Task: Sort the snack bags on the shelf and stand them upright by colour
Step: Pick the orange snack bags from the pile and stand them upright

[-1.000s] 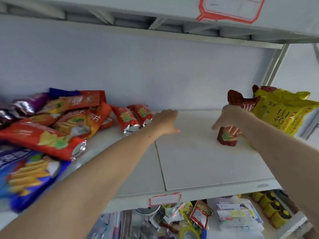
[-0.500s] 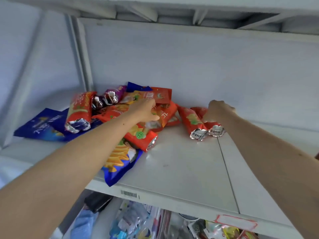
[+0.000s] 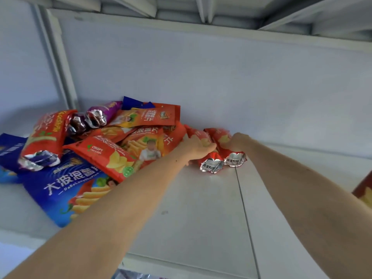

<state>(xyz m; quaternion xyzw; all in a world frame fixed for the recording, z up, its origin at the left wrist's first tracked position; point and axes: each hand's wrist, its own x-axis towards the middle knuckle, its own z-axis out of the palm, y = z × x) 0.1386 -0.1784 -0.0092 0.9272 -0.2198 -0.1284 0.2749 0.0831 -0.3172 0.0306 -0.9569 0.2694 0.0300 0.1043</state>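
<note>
You have one view only, from the camera on your head, looking forward and slightly up along both forearms at the white shelf (image 3: 201,208) and the wall behind it. It sits close, within arm's reach, with the underside of the upper shelf (image 3: 181,7) across the top.

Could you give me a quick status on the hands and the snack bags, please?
Left hand and right hand each on a small red bag, grips unclear. Mixed pile lying flat, unsorted. Nothing in the way.
</note>
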